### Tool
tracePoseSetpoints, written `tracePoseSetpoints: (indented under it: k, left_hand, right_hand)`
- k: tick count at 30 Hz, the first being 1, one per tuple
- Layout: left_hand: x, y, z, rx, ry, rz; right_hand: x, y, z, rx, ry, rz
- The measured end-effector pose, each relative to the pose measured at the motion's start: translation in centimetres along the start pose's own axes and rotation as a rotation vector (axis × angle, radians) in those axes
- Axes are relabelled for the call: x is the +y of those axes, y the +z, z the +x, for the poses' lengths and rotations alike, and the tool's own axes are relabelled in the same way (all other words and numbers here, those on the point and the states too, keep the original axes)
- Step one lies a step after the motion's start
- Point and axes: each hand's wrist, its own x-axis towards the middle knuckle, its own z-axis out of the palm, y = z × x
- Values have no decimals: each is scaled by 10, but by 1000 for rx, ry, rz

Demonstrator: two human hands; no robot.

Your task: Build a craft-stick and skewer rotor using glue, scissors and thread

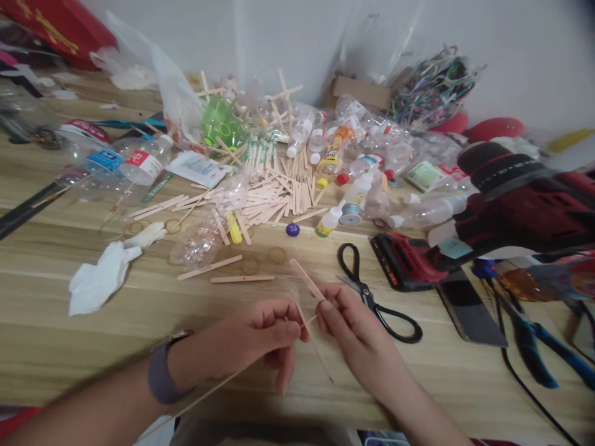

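My left hand is closed around a thin bamboo skewer, which runs from the lower left up to its tip between my two hands. A popsicle stick, seen nearly edge-on, crosses the skewer close to that tip, beside my left fingertips. Pinched between the thumb and fingers of my right hand is another popsicle stick, with a small dark hole mark on it. Just behind lie two more popsicle sticks, a flat one and a slanted one.
Black-handled scissors lie right of my right hand. Farther right are a red-black power drill, a phone and blue pliers. A popsicle-stick pile, plastic bottles and a white glove cover the back and left.
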Motion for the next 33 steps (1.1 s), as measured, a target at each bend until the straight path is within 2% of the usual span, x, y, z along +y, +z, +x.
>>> tracePoseSetpoints:
  k: [3,11,24,33]
  left_hand:
    - [-1,2,1,29,-34,63]
    - [-4,2,-1,199,-33,272]
    - [-4,1,0,222,-21,291]
    - [-7,0,0,219,-8,305]
  right_hand:
    - [0,6,-2,-14,42,43]
    - [0,15,-7,83,48,40]
    - [2,21,-11,149,-94,-74]
    - [5,21,-16,163,-135,-188]
